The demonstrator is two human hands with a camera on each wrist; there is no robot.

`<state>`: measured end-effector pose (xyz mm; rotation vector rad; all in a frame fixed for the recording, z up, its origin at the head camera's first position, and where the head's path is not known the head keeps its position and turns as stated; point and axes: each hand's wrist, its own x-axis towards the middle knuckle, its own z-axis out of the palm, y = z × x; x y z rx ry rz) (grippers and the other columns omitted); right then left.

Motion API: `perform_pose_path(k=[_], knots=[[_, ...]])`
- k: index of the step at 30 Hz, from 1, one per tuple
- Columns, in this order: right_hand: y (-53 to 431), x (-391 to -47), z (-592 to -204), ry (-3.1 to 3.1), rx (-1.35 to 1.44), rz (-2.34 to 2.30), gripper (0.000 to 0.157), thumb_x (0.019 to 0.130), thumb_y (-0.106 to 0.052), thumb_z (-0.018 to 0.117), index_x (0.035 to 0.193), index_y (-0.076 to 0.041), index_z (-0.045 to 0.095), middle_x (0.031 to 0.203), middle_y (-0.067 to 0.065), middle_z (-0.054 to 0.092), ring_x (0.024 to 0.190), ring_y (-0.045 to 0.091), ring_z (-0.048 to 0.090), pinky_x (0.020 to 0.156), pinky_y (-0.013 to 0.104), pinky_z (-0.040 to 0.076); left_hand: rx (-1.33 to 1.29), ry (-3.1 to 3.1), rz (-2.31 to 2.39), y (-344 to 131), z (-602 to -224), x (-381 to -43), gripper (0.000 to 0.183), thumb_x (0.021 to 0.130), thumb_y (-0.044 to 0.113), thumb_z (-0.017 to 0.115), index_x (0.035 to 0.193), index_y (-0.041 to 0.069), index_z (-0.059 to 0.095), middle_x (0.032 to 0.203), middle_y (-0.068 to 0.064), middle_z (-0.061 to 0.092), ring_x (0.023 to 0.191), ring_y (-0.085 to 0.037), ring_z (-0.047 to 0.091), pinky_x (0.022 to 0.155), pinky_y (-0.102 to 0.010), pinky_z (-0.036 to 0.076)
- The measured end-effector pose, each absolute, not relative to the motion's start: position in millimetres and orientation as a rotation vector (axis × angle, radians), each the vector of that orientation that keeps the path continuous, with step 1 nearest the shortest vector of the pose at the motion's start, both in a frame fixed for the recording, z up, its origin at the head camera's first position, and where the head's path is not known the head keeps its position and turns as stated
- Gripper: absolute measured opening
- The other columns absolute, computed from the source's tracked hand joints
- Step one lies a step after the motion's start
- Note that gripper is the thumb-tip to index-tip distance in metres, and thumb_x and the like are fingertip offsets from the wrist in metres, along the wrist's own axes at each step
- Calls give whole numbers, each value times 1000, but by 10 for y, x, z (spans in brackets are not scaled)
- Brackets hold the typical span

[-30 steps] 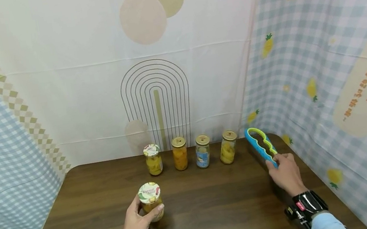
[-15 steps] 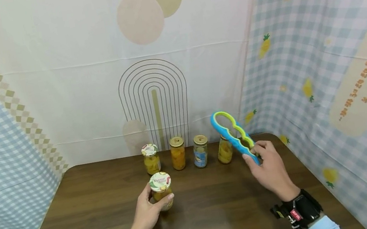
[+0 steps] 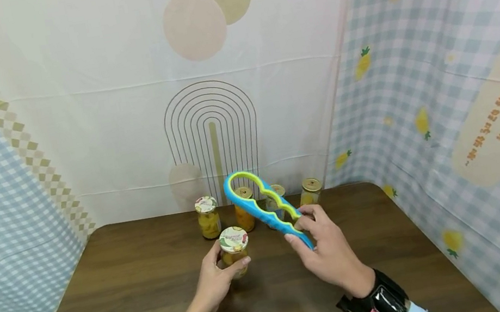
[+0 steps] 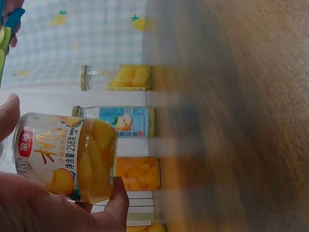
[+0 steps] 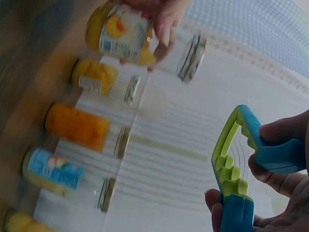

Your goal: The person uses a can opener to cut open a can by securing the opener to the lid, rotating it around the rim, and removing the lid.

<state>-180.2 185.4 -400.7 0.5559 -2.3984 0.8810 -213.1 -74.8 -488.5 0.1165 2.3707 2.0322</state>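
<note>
The left hand (image 3: pixel 213 281) has its thumb and fingers curled round a clear glass jar of yellow fruit with a white lid printed in coloured leaves (image 3: pixel 234 247), lid up, and there it is, at the middle of the dark brown wood-grain table (image 3: pixel 104 291); whether the jar's base touches the wood cannot be told; the left wrist view shows its white label, with a red badge, gold characters and a pictured peach. Over to the right hand (image 3: pixel 327 248), thumb on one side, fingers on the other, gripping the handle end of a blue and lime-green plastic loop tool with scalloped inner edges (image 3: pixel 254 211); its legs stand apart, the loop is up in the air, leaning towards the left, near the held jar but apart from it.

Behind, it's a row of four: a glass jar with a patterned white lid (image 3: pixel 209 221); a gold-lidded jar of orange fruit (image 3: pixel 243 220); a gold-lidded jar with a blue label (image 4: pixel 128 122); a gold-lidded jar of pale yellow pieces (image 4: pixel 133 77); and at the back hangs a white cloth with printed arches (image 3: pixel 119 145).
</note>
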Motion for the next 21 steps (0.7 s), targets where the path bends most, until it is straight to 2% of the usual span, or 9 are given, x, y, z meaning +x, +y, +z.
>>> perform_pose_path(k=[8, 17, 21], knots=[[1702, -1754, -4029, -2424, 702, 952, 18, 99, -22, 78, 91, -25, 62, 138, 9, 61, 113, 21, 68, 85, 35, 58, 109, 2390, 2047, -751, -4855, -2127, 67, 87, 32, 91, 146, 22, 60, 140, -4, 68, 135, -27, 60, 114, -54, 49], [1555, -1728, -4026, -2452, 771, 980, 18, 99, -23, 78, 91, -24, 62, 138, 10, 59, 93, 11, 63, 75, 23, 51, 181, 2383, 2054, -700, -4790, -2120, 64, 90, 28, 89, 148, 23, 61, 137, -3, 69, 130, -24, 60, 109, -46, 50], [1507, -1735, -4015, -2460, 801, 962, 17, 99, -23, 78, 91, -23, 63, 137, 9, 60, 89, 9, 60, 72, 21, 50, 202, 2360, 2072, -691, -4762, -2118, 62, 90, 31, 88, 145, 21, 62, 145, -4, 66, 138, -28, 59, 115, -55, 50]])
